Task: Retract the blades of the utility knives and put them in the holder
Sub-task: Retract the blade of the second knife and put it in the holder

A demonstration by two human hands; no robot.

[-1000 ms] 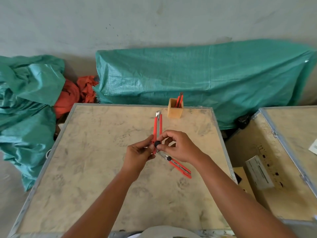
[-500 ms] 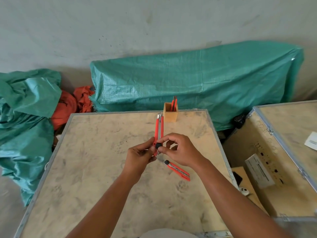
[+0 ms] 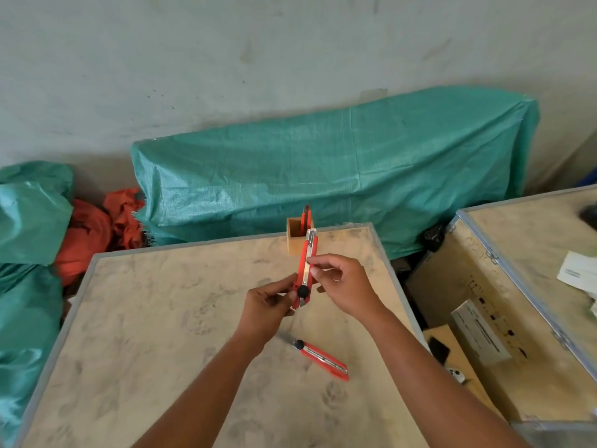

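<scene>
Both my hands (image 3: 268, 302) (image 3: 342, 286) grip one knife (image 3: 306, 270); one stands in the holder (image 3: 295, 236), another (image 3: 319, 355) waits lower centre.

Green tarp (image 3: 339, 176) against wall; orange cloth (image 3: 97, 231) left; crate (image 3: 529, 286) right.

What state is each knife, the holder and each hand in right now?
held utility knife: upright, gripped by both hands; blade appears retracted.
table knife: lying flat on the table, blade out toward the left.
holder: upright at the table's far edge, one red knife standing in it.
left hand: pinching the held knife's lower end.
right hand: fingers on the knife's body.
</scene>
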